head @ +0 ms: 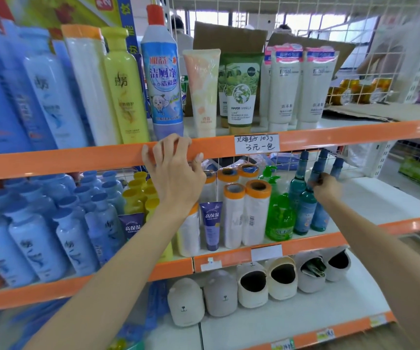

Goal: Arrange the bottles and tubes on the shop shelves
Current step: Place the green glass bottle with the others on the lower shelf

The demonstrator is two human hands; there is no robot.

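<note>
My left hand (176, 170) grips the orange front rail (77, 160) of the upper shelf, fingers curled over it just below a blue toilet-cleaner bottle (163, 79) with a red cap. My right hand (326, 189) is closed around the neck of a tall blue-green bottle (305, 213) on the middle shelf, among three similar bottles. Left of them stand green pump bottles (279, 215), white rolls with orange tops (255, 213) and a purple tube (211, 224). Face-wash tubes (284, 84), a green tube (240, 89) and a peach tube (202, 89) stand on the upper shelf.
Blue shampoo bottles (27, 238) and yellow bottles (133, 195) fill the left side of both shelves. Plush slippers (251, 284) line the bottom shelf. A white wire grid (355, 29) backs the shelves, with cardboard (229, 36) behind it. Bare white shelf lies right of my right hand.
</note>
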